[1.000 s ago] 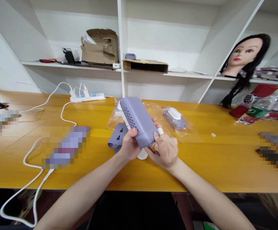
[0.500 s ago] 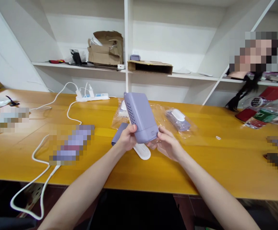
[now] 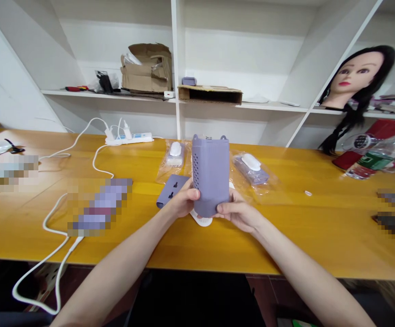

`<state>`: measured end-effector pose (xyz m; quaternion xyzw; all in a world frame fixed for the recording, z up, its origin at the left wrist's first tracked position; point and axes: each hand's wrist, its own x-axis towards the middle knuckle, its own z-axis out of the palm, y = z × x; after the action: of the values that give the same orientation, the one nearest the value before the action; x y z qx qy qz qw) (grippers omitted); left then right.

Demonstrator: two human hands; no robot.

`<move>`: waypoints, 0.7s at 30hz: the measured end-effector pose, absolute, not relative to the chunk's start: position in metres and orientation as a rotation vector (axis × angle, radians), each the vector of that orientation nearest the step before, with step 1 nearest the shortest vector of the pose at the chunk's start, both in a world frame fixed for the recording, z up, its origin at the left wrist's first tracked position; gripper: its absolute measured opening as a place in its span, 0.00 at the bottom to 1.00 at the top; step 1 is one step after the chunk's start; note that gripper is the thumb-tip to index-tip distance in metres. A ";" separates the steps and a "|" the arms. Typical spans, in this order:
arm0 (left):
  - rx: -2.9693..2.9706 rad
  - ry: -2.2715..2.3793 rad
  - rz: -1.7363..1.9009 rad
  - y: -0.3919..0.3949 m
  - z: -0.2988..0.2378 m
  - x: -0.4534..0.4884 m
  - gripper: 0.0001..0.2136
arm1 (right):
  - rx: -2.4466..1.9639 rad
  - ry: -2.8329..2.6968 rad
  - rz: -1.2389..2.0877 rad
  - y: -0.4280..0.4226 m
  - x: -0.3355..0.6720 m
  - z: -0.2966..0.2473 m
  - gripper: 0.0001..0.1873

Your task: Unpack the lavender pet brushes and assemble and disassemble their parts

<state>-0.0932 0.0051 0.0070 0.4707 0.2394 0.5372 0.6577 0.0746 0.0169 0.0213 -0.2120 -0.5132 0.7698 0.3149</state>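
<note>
My left hand [image 3: 183,203] and my right hand [image 3: 238,213] grip a lavender plastic holder [image 3: 211,175] from either side, near its lower end. It stands upright, with a column of small holes along its left side and two small tabs at the top. Just left of my left hand lies a flat lavender piece [image 3: 170,190] with dark slots. A white oval piece [image 3: 201,220] sits under the holder, partly hidden by my hands. Behind them lie clear bags holding a white-and-lavender item [image 3: 251,168] and a white item [image 3: 175,154].
The hands work over a yellow wooden table [image 3: 286,236]. On it are a white power strip [image 3: 129,139] with white cables looping left and over the front edge, plus pixelated items at both sides. White shelves behind hold a cardboard box [image 3: 146,72] and a mannequin head [image 3: 357,77].
The holder has turned from a tilted pose to upright between my hands, and its holes now face more toward me. My right hand has shifted lower on it.
</note>
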 end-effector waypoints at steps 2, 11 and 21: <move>1.036 0.567 1.257 0.006 0.006 -0.093 0.29 | -0.593 -1.328 2.006 0.018 0.073 0.020 0.24; 0.953 0.522 1.321 0.001 0.013 -0.083 0.29 | -0.591 -1.368 1.766 0.015 0.073 0.026 0.16; 1.126 0.783 1.662 0.005 0.008 -0.073 0.35 | -0.958 -1.401 1.146 0.030 0.071 0.023 0.17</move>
<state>-0.0726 0.0054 0.0084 0.4603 0.3198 0.6794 0.4735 0.0711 0.0303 0.0232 -0.3994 -0.5843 0.4782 0.5200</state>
